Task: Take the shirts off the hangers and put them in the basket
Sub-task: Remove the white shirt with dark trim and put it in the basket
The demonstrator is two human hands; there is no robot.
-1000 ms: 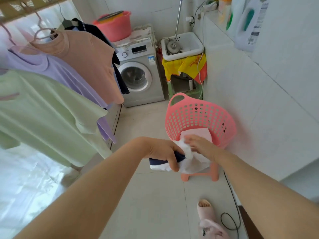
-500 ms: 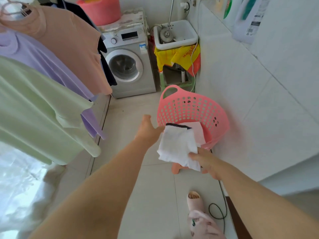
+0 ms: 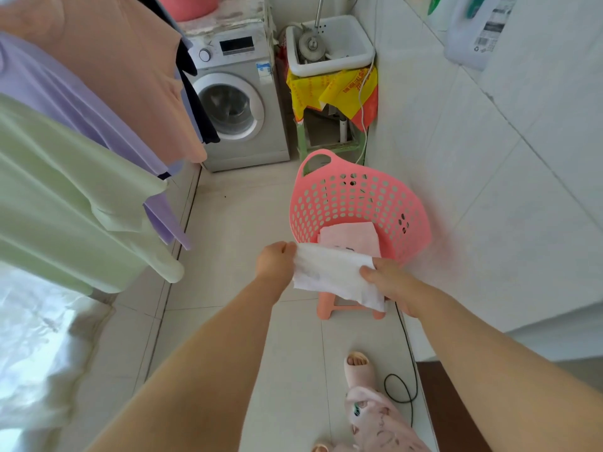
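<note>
A folded white shirt (image 3: 332, 272) is stretched between both hands just in front of the pink perforated basket (image 3: 352, 203). My left hand (image 3: 275, 261) pinches its left edge and my right hand (image 3: 388, 282) grips its right side. The basket sits tilted on a pink stool (image 3: 326, 309) and holds a folded pale pink shirt (image 3: 350, 236). On the left, a green shirt (image 3: 65, 197), a purple shirt (image 3: 65, 99) and a peach shirt (image 3: 124, 73) hang in a row; their hangers are out of frame.
A washing machine (image 3: 241, 102) stands at the back, with a white sink (image 3: 329, 44) on a stand to its right. The tiled wall (image 3: 489, 190) runs along the right. A black cable (image 3: 401, 386) lies on the floor by my slippered foot (image 3: 359, 370).
My left hand let go of the shirt, reached forward open, then came back and took its left edge. The white shirt now hangs spread between both hands closer to the basket.
</note>
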